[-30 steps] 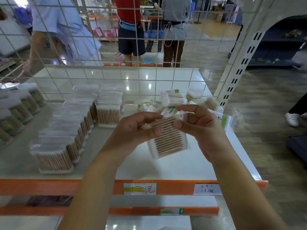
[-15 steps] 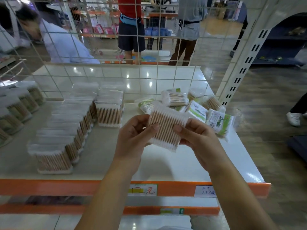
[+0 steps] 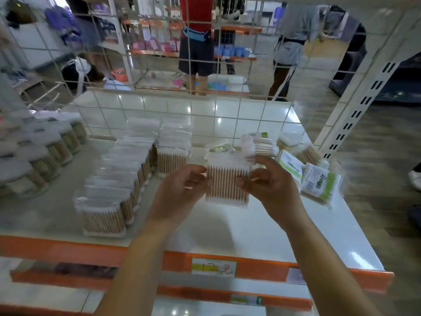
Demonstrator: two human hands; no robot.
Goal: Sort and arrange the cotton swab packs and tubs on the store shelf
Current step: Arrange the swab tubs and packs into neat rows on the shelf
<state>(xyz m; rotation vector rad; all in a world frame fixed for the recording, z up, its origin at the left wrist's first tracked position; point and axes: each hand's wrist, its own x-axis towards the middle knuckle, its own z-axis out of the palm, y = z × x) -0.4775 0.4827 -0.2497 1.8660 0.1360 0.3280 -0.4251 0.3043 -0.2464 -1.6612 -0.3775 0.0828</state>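
Note:
I hold a clear pack of wooden cotton swabs (image 3: 225,181) upright above the white shelf (image 3: 250,229). My left hand (image 3: 180,190) grips its left edge and my right hand (image 3: 271,185) pinches its right edge. Two rows of standing swab packs (image 3: 127,176) run back from the shelf front on the left. A loose heap of packs (image 3: 293,158), some with green labels (image 3: 321,183), lies at the back right. Round swab tubs (image 3: 41,153) line the far left.
A white wire grid (image 3: 205,110) closes the back of the shelf. An orange price rail (image 3: 141,258) with labels runs along the front edge. A slotted upright post (image 3: 355,115) stands at the right. Several people stand in the aisle beyond the grid.
The pack has turned from flat and tilted to upright, facing me, and moved a little away from me over the shelf. Both hands stay on its edges.

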